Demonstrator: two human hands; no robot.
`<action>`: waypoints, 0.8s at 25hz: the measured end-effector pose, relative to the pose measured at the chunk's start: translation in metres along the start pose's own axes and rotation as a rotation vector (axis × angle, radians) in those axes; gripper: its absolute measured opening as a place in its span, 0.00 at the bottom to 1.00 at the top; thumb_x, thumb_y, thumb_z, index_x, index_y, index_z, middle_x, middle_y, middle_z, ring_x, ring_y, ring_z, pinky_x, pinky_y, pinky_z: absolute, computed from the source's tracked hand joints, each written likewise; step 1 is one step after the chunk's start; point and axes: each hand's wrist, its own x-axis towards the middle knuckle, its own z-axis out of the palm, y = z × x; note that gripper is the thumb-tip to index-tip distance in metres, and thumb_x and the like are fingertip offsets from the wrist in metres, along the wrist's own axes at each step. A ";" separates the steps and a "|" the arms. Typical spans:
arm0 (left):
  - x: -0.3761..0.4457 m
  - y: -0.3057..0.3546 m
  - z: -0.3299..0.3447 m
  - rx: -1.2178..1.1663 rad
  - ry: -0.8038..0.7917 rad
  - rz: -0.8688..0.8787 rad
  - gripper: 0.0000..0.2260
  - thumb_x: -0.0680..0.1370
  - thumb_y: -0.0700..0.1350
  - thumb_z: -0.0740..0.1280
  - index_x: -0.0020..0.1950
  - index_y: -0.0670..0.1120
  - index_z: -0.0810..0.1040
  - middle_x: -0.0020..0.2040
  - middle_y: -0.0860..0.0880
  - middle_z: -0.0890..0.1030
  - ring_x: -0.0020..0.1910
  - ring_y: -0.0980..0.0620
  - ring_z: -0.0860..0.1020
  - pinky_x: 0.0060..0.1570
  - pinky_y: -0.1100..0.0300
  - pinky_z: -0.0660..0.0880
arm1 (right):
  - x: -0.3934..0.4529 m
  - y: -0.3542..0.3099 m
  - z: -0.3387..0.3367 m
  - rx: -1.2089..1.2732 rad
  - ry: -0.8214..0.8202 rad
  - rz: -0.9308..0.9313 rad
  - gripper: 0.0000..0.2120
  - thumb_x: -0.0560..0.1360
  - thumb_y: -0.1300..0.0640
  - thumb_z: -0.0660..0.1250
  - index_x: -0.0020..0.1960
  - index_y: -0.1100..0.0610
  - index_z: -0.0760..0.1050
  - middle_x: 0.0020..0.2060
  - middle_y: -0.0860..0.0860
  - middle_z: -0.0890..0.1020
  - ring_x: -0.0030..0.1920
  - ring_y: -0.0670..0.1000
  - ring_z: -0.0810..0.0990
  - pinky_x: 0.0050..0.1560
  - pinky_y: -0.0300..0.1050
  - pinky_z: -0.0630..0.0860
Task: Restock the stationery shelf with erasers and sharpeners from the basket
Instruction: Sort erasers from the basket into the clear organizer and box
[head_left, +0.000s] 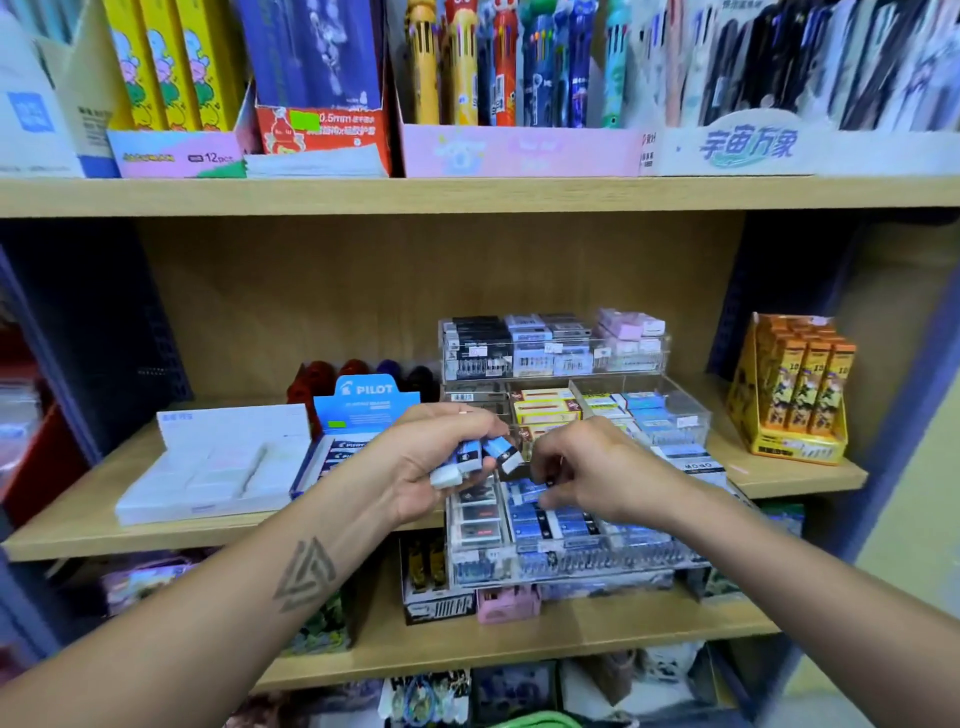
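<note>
My left hand (426, 457) grips a small bunch of blue-and-white erasers (480, 457) in front of the middle shelf. My right hand (582, 467) hovers just to the right, fingers curled and pinching one blue eraser (524, 491) over the front row of a clear tiered acrylic organizer (691, 415). The organizer's front tier holds rows of blue erasers (561, 525) and black-and-red ones (475, 517); higher tiers hold yellow, blue, black and pink erasers. The basket is not clearly in view.
A Pilot eraser box (363, 405) and a flat white box (218, 462) sit left of the organizer on the wooden shelf (104, 535). An orange display box (795, 389) stands at right. Pen boxes fill the shelf above; more stock sits below.
</note>
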 end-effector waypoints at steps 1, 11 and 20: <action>-0.002 -0.003 -0.001 0.023 0.004 0.022 0.07 0.73 0.31 0.73 0.49 0.36 0.80 0.42 0.38 0.80 0.33 0.48 0.78 0.25 0.63 0.77 | 0.001 -0.001 0.004 0.002 0.000 -0.005 0.07 0.71 0.54 0.77 0.47 0.51 0.82 0.40 0.46 0.81 0.43 0.49 0.80 0.47 0.44 0.78; -0.003 -0.024 0.000 0.075 0.139 0.200 0.13 0.66 0.33 0.80 0.44 0.39 0.78 0.39 0.40 0.82 0.37 0.43 0.79 0.32 0.56 0.78 | 0.002 -0.008 0.004 0.159 0.015 0.004 0.08 0.75 0.62 0.68 0.49 0.54 0.85 0.41 0.51 0.85 0.42 0.52 0.82 0.45 0.44 0.77; -0.002 -0.034 0.017 0.148 0.261 0.285 0.14 0.66 0.38 0.81 0.42 0.43 0.77 0.40 0.39 0.82 0.39 0.44 0.81 0.43 0.45 0.81 | -0.019 -0.027 -0.007 0.742 0.080 0.062 0.16 0.66 0.69 0.79 0.51 0.63 0.77 0.38 0.55 0.81 0.34 0.48 0.78 0.38 0.39 0.77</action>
